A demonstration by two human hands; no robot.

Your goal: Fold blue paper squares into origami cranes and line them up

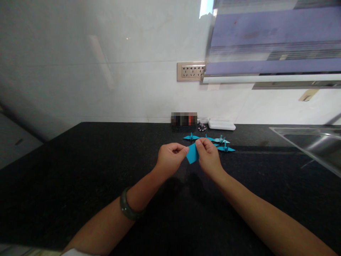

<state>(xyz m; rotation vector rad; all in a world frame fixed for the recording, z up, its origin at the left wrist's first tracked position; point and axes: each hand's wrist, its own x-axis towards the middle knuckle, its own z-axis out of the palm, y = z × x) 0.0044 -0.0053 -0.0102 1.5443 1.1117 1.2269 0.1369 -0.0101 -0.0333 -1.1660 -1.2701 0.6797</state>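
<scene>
Between my two hands is a small folded piece of blue paper (192, 155), raised above the black countertop. My left hand (172, 158) pinches its left edge between thumb and fingers. On the opposite side, my right hand (209, 154) grips the paper's upper right part, thumb on top. Just behind my hands, several blue folded paper cranes lie on the counter. One crane (191, 137) is at the left of the group, and another crane (226, 148) sits right of my right hand. The hand partly hides the cranes in the middle.
A dark box (183, 119), blurred out, stands against the wall. Beside it are a small dark beaded item (202, 127) and a white flat object (221, 124). A steel sink (301, 142) is set in at the right. Above, a socket panel (190, 71) and purple blind (266, 32) show.
</scene>
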